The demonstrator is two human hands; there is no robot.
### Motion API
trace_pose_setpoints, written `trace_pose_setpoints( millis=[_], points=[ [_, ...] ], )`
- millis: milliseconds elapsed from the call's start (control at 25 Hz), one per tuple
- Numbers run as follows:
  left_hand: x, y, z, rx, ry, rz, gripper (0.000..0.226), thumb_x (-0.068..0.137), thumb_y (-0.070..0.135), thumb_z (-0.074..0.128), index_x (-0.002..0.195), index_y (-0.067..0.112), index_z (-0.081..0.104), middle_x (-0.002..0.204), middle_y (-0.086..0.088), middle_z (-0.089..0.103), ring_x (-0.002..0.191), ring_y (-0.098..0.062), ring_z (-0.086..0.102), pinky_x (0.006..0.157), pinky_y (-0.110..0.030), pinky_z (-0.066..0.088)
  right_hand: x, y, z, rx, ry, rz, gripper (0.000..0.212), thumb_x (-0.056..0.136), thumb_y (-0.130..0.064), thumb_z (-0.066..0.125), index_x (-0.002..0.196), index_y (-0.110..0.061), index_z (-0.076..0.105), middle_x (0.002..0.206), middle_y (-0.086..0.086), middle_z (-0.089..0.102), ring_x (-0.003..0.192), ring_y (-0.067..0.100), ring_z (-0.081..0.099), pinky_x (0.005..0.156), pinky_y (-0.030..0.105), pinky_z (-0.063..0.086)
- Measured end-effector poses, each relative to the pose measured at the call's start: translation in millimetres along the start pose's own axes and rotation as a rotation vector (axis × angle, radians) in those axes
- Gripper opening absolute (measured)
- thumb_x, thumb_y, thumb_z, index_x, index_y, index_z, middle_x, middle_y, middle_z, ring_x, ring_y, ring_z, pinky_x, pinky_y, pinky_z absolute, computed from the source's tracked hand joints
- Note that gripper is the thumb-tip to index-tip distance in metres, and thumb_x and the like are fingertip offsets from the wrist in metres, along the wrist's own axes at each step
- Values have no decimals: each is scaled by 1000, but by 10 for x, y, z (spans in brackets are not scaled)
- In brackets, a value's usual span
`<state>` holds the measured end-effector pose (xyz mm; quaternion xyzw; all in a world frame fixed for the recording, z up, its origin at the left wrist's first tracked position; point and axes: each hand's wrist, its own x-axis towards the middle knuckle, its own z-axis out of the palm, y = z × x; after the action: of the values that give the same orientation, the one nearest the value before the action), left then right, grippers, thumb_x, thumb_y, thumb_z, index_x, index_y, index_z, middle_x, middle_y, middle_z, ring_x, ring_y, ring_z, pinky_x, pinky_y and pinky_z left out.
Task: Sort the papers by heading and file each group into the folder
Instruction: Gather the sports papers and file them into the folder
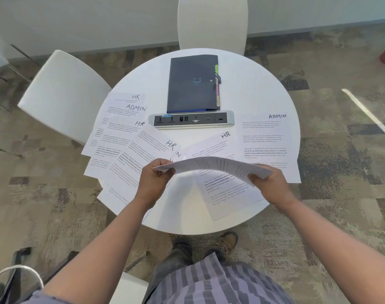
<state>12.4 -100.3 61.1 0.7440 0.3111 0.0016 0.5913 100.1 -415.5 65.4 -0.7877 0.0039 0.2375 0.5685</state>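
Round white table (pixel 253 88) at frame centre is littered with loose HR and ADMIN papers (pixel 130 137), and the closed folder (pixel 191 84) sits at its far side. One bowed sheet (pixel 218 166) is pinched at both ends, left hand (pixel 153 183) and right hand (pixel 269 185) curled on it. Its heading can't be read edge-on, so it could easily get dropped on the wrong pile, or the overhanging sheets at lower left knocked off.

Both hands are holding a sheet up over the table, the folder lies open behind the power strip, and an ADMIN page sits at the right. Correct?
Not quite: the head view shows the folder closed, its snap flap shut, lying behind the power strip. The rest holds: the left hand and right hand hold a sheet above the table, and the ADMIN page lies at the right.
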Motion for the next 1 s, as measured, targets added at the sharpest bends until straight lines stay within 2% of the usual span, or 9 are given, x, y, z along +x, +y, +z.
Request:
trace_pose_setpoints(
  millis=[80,160,360,520,640,720,880,1000],
  points=[
    [-35,-85,59,75,-69,-4,19,96,2,64,90,19,70,84,9,68,73,-10,55,61,-22,41,-6,43,27,-4,-27,26,40,98,-1,62,91,-40,70,90,-11,71,84,7,63,75,28,49],
    [-56,-124,137,158,-98,-30,20,99,3,57,96,17,71,91,7,67,76,-11,53,62,-23,40,6,84,58,0,-15,69,35,98,-3,62,91,-37,69,92,-3,69,87,17,60,76,33,47],
    [-33,-96,169,141,-50,-83,18,99,3,53,97,11,69,79,5,58,67,-12,42,55,-21,34,69,125,70,81,49,123,20,99,-9,64,97,-29,68,100,11,67,90,23,60,78,38,49],
    [-75,-136,175,175,-122,-111,24,101,3,51,100,19,69,88,2,65,73,-13,51,62,-24,39,90,229,70,87,24,182,20,98,-6,64,109,-22,67,106,10,68,100,26,62,90,44,53],
    [-87,-137,187,205,-113,-107,17,97,-1,46,86,1,58,78,-3,53,67,-17,39,56,-26,28,95,234,78,121,47,186,23,98,-6,64,117,-18,63,106,7,67,101,24,61,88,40,53],
    [-85,-146,187,199,-94,-113,12,95,-2,45,86,-3,54,76,-5,48,69,-18,36,55,-27,25,88,252,85,119,37,180,22,98,-7,64,116,-19,64,107,7,67,100,22,61,88,39,53],
    [-130,-187,223,199,-141,-144,25,98,0,47,86,13,64,78,1,55,68,-16,40,58,-28,29,43,280,83,133,27,198,25,98,-3,62,111,-24,65,104,3,68,99,19,62,84,32,52],
    [-116,-257,248,193,-140,-151,27,99,1,49,85,18,65,78,1,55,69,-18,42,61,-30,30,24,320,95,106,27,205,23,99,-5,62,115,-20,65,106,6,68,101,22,62,91,41,53]
  ],
)
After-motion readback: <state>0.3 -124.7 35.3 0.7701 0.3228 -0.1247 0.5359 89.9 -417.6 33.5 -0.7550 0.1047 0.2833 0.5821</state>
